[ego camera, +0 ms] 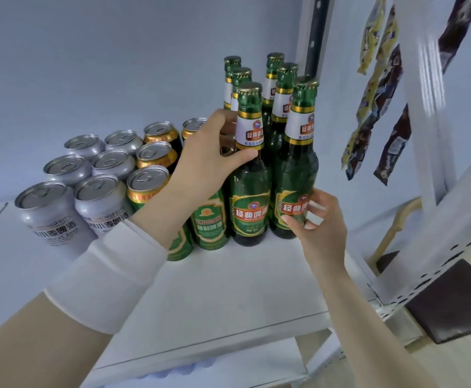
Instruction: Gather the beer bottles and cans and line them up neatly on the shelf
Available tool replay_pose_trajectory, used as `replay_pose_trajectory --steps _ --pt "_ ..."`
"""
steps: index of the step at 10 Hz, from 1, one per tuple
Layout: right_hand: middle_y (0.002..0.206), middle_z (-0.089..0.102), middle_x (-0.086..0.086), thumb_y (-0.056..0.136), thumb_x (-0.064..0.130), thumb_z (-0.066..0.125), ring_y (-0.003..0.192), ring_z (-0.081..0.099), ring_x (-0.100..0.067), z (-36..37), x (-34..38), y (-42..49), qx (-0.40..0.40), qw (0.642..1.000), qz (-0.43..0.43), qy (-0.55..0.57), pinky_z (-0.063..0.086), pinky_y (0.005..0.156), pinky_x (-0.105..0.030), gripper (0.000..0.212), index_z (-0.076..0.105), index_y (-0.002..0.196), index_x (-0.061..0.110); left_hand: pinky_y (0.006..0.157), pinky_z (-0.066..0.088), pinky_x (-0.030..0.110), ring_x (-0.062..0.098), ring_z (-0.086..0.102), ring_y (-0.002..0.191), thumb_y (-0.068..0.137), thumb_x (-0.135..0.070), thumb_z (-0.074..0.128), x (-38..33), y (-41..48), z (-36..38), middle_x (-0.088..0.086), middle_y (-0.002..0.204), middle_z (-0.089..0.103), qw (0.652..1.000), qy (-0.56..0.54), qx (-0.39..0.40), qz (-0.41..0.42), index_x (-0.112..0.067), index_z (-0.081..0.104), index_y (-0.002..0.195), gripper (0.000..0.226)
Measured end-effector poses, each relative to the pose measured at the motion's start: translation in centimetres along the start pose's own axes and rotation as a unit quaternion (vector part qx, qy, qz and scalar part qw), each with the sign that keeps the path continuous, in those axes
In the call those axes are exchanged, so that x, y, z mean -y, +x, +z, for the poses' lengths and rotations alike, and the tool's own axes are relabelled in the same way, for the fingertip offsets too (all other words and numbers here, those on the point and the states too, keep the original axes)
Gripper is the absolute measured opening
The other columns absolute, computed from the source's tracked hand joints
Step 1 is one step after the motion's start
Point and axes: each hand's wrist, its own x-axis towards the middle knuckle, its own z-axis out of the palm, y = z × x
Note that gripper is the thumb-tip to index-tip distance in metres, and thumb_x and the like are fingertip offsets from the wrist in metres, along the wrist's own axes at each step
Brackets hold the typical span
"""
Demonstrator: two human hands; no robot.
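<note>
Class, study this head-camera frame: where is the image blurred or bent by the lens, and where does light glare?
Head view: the white strip at upper right is smeared with motion blur; the shelf upright bows from wide-angle distortion; soft highlights sit on the silver can tops; the front bottles are sharp; lighting is even, shadows faint.

left hand curled in a grip, arm outstretched; right hand pinching.

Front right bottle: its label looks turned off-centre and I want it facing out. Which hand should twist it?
Probably the right hand: its fingers already rest on the front right bottle at the label. The left hand is busy around the neighbouring bottle.
</note>
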Motion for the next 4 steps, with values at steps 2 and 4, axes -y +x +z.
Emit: replay_pose_trajectory --steps 2,4 --pt "0.118 0.047 0.006 0.069 0.017 0.079 0.107 0.054 -0.012 -0.3 0.4 -0.1 0.019 0.999 0.001 -0.038 0.055 0.077 -0.027 0.062 0.046 0.122 0.021 0.073 0.041 -0.002 -0.003 0.054 0.090 0.081 -0.026 0.066 -0.4 -0.5 0.3 -0.009 0.111 0.057 1.000 0.018 -0.009 0.003 -0.015 0.046 0.126 0.051" --pt "0.140 0.039 -0.009 0.080 0.031 0.068 0.127 0.040 -0.022 -1.4 3.6 -2.0 -0.040 0.978 -0.159 -0.131 0.036 0.101 -0.019 0.068 0.036 0.136 0.010 0.102 0.033 0.021 0.015 0.043 0.128 0.085 -0.027 0.062 -0.7 -4.1 -1.1 0.000 0.140 0.047 0.990 0.089 -0.113 0.011 -0.018 0.035 0.139 0.062"
